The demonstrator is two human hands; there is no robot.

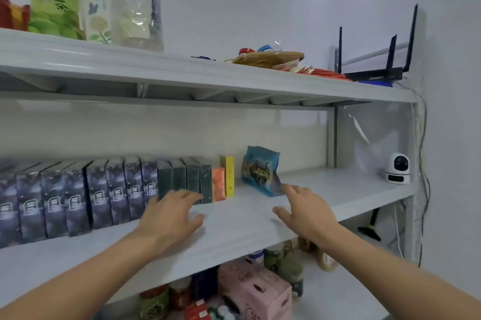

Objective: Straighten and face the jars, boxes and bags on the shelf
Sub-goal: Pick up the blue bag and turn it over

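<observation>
Two hands, left hand [171, 215] and right hand [305, 211], reach at frame centre with fingers spread, holding nothing, probably to square the tilted blue bag [260, 170] beside the faced boxes [109, 189].

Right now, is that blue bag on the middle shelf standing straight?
No: the blue bag tilts, apart from the yellow box.

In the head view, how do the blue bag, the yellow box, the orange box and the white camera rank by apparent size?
1. blue bag
2. yellow box
3-4. orange box and white camera look alike; the camera stands farther away, so no ranking.
</observation>
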